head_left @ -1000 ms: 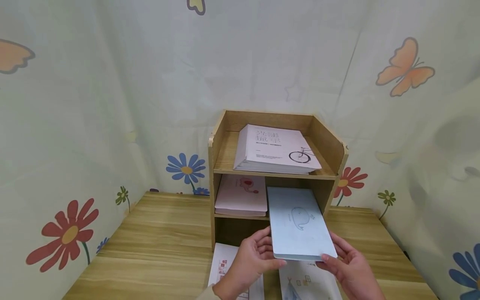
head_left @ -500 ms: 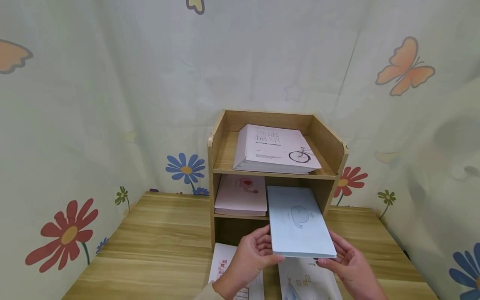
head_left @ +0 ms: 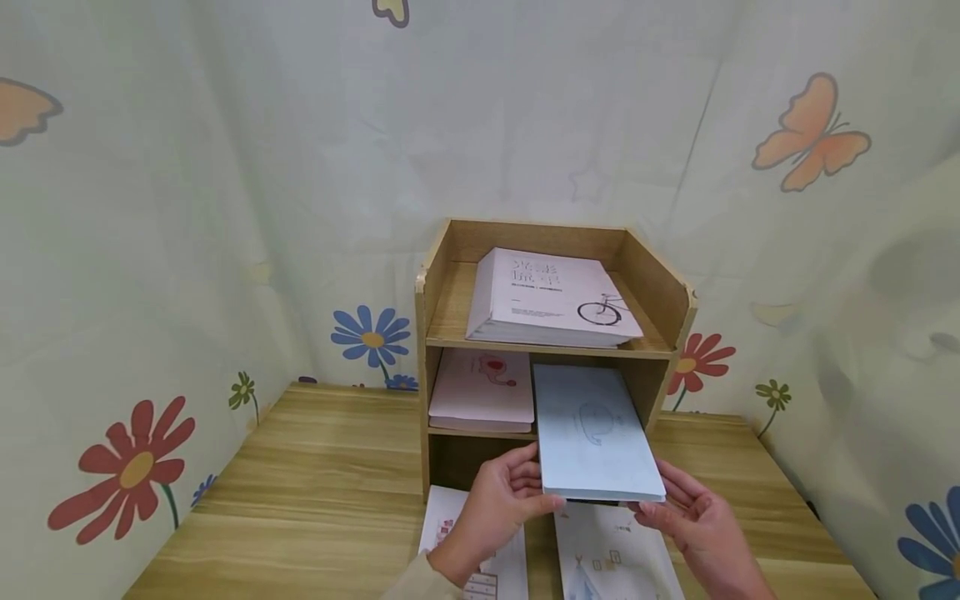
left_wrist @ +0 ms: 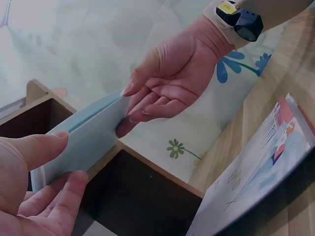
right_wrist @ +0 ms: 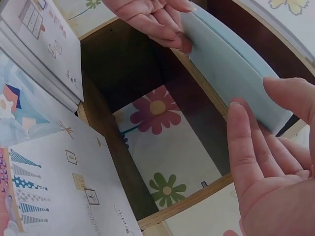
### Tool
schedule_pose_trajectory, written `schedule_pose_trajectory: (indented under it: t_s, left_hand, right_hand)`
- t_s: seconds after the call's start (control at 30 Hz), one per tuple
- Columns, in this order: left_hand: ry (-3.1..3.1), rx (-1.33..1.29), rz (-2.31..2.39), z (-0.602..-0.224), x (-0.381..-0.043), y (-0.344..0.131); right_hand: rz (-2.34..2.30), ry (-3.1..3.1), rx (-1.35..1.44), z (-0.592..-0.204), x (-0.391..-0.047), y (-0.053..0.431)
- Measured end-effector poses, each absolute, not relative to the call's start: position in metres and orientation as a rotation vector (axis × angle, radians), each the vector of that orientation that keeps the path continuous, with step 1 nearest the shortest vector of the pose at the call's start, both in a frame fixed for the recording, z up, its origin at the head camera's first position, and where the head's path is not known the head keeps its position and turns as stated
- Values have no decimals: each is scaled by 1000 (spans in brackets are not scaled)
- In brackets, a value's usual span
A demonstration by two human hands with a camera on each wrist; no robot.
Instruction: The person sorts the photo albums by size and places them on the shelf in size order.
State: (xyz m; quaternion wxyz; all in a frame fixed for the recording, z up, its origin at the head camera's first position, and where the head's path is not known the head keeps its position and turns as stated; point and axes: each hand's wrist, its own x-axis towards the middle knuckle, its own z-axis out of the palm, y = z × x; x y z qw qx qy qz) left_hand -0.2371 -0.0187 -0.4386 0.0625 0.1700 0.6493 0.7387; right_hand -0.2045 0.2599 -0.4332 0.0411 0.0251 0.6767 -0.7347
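Note:
A light-blue notebook with a whale drawing (head_left: 597, 429) lies partly inside the right side of the middle shelf, its near end sticking out. In the wrist views its edge shows two layers; whether it is one book or two I cannot tell. My left hand (head_left: 498, 508) holds its near left corner, thumb at the front edge and fingers along the side and underneath. At the near right corner my right hand (head_left: 693, 521) grips it likewise. Beside it on the same shelf rests a pink notebook (head_left: 483, 387) with a red elephant drawing.
The wooden desk shelf (head_left: 551, 353) carries a thick stack of pale books (head_left: 558, 292) on top. Below my hands, white picture-covered booklets lie left (head_left: 506, 554) and right (head_left: 618, 554) in front of the bottom compartment. A patterned curtain (head_left: 337, 167) surrounds the wooden table (head_left: 315, 492).
The light-blue notebook has slid a little farther into the shelf, with both hands moving forward along with it. The pink notebook and the other books have stayed put.

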Motion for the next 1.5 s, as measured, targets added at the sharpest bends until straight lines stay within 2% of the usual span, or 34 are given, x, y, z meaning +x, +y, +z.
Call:
schedule_pose_trajectory:
  t_s: [0.27,0.63,1.03,1.5]
  left_hand:
    - [2004,526,2148,-439,-248,-22]
    - [2174,458,2104,-437,-251,-21]
    - [2465,450,2063,-439,-258,-17]
    - [2644,407,2034,-439,-264,-12]
  right_hand:
    - [-2263,2070,149,-433,-208,259]
    - [-2420,2024,-1,-439,-211,259]
    - [-2474,2044,175,-438,-224,253]
    - [-2431,2239,235,-441,-235,246]
